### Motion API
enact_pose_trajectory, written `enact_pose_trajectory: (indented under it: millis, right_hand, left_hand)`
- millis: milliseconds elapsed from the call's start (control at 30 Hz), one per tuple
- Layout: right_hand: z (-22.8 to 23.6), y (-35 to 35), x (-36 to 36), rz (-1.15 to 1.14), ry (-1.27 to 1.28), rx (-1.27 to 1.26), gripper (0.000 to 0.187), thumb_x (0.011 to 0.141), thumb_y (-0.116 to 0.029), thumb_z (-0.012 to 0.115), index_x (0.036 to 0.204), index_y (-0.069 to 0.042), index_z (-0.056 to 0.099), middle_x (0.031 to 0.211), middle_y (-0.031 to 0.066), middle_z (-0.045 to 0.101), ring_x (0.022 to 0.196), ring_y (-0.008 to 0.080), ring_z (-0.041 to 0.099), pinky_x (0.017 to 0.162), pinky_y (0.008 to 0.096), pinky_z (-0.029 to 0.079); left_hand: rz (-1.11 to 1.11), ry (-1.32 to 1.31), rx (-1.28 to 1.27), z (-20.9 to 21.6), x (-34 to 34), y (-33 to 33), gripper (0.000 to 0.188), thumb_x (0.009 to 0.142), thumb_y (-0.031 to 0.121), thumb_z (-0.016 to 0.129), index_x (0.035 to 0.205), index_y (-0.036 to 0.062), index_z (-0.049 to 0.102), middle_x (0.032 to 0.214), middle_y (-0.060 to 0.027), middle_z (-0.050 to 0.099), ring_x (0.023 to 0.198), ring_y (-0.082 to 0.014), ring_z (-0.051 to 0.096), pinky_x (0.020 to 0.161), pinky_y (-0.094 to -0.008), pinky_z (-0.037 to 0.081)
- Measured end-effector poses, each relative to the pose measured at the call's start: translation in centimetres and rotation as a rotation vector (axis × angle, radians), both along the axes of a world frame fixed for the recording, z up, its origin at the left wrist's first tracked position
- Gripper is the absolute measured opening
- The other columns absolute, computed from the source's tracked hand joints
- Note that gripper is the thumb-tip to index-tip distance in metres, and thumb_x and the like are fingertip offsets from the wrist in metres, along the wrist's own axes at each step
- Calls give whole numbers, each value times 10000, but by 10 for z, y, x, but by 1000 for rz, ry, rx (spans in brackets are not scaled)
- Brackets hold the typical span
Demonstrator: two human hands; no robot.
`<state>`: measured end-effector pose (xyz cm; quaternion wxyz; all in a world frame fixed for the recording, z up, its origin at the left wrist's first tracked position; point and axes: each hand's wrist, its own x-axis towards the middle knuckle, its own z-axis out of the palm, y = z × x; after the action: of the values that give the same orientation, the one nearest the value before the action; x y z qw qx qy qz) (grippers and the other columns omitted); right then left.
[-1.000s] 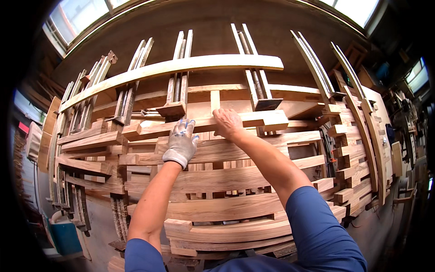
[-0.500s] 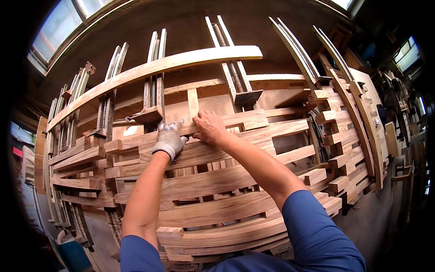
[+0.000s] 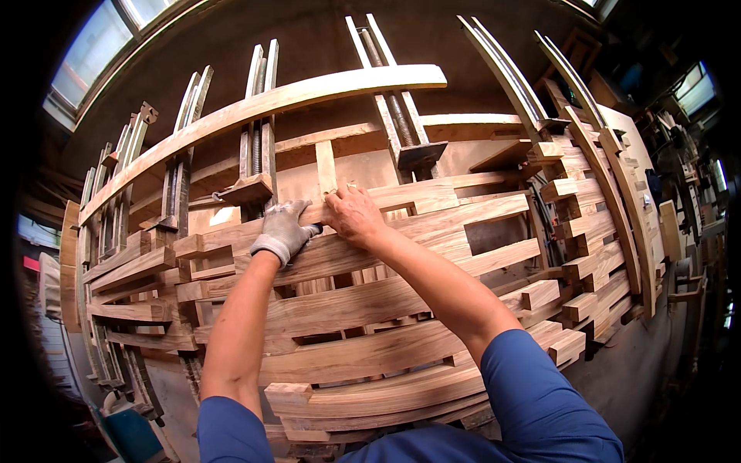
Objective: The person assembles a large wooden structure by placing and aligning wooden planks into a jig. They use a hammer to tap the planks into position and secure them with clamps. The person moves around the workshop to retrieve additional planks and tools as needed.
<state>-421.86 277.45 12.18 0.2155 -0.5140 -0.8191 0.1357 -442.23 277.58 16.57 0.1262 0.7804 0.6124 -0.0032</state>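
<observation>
A pale wooden rail (image 3: 433,197) lies across the top of the stacked timber in front of me. My left hand (image 3: 282,231), in a grey work glove, is closed over this rail, its thumb on the near side. Just to its right, my bare right hand (image 3: 355,217) has its fingers curled over the rail's upper edge, fingertips at the foot of a short upright wooden slat (image 3: 325,165). What the right fingertips press on is partly hidden. Below both hands, several notched wooden rails (image 3: 347,310) lie in rows.
Steel screw clamps (image 3: 400,123) stand in a row behind the timber. A long board (image 3: 262,100) rests across several of them. Shorter stacked pieces (image 3: 583,231) and two long leaning strips (image 3: 614,208) are at the right. More beams (image 3: 131,274) lie at the left.
The view has shifted slightly, so the clamps and board sit higher in the picture. My left hand has slid a little left, its fingers lying flatter over the rail. My right hand stays by the slat.
</observation>
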Motion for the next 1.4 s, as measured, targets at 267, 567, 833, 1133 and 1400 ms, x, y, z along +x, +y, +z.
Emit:
enact_pose_trajectory:
  millis: [267, 567, 833, 1133, 1400]
  right_hand:
    - [-9, 2, -2, 38, -3, 94, 408, 928, -384, 793, 1171, -70, 701, 1166, 155, 703, 1180, 340, 655, 1071, 492, 463]
    - [-10, -2, -2, 40, 53, 125, 411, 930, -368, 794, 1188, -68, 685, 1166, 159, 702, 1188, 343, 652, 1090, 474, 457]
    - [-3, -4, 1, 22, 51, 85, 434, 960, -385, 760, 1211, -43, 672, 1160, 182, 704, 1191, 358, 652, 1106, 482, 452]
    - [-9, -5, -9, 55, 65, 153, 339, 994, -255, 674, 1244, -27, 649, 1224, 209, 702, 1227, 379, 640, 1142, 510, 439]
    - [17, -29, 1, 86, -109, 103, 546, 988, -226, 699, 1473, -11, 567, 1465, 240, 618, 1399, 431, 551, 1222, 522, 401]
  left_hand:
    - [-26, -56, 123, -16, -11, -5, 627, 859, 418, 868, 1400, 147, 702, 1324, -157, 714, 1307, -353, 611, 1214, -466, 388]
    - [-4, -56, 83, -21, -14, -6, 662, 871, 440, 855, 1455, 192, 666, 1400, -175, 667, 1415, -405, 520, 1277, -501, 318]
    - [-26, -36, 121, -26, -10, -6, 644, 920, 468, 794, 1481, 187, 649, 1431, -194, 656, 1456, -456, 473, 1298, -522, 287]
    - [79, 99, 315, -59, 5, -39, 717, 1098, 493, 501, 1670, 72, 399, 1734, -195, 363, 1640, -399, 233, 1360, -543, 62]
    - [164, 17, 163, -30, 21, -46, 727, 1117, 522, 454, 1686, 76, 372, 1763, -171, 326, 1658, -367, 209, 1363, -513, 76]
